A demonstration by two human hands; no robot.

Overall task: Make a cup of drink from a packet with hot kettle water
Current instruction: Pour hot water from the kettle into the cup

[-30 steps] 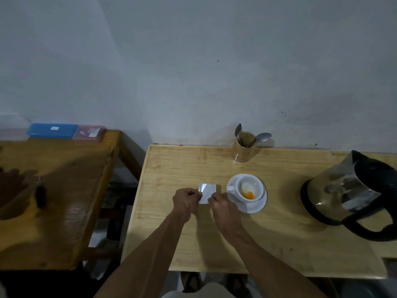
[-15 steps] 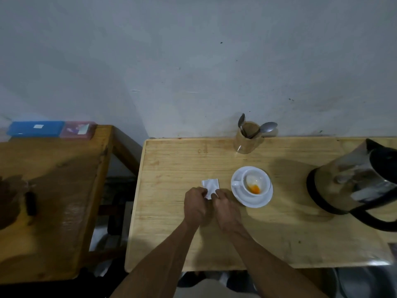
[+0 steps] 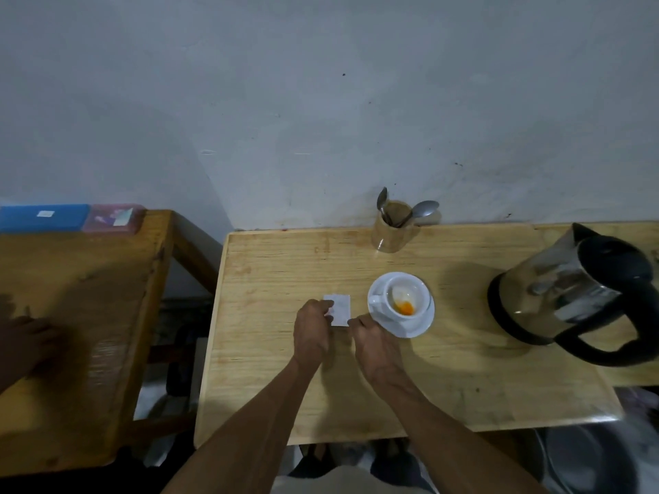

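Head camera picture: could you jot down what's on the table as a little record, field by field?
table: light wood, against a grey wall
packet: small and white, held by both hands just left of the saucer
left hand: grips the packet's left edge
right hand: pinches its lower right corner
cup: white, on a saucer, orange powder at the bottom
kettle: steel and black, at the right, lid shut
spoons: two in a holder by the wall
water in cup: none yet
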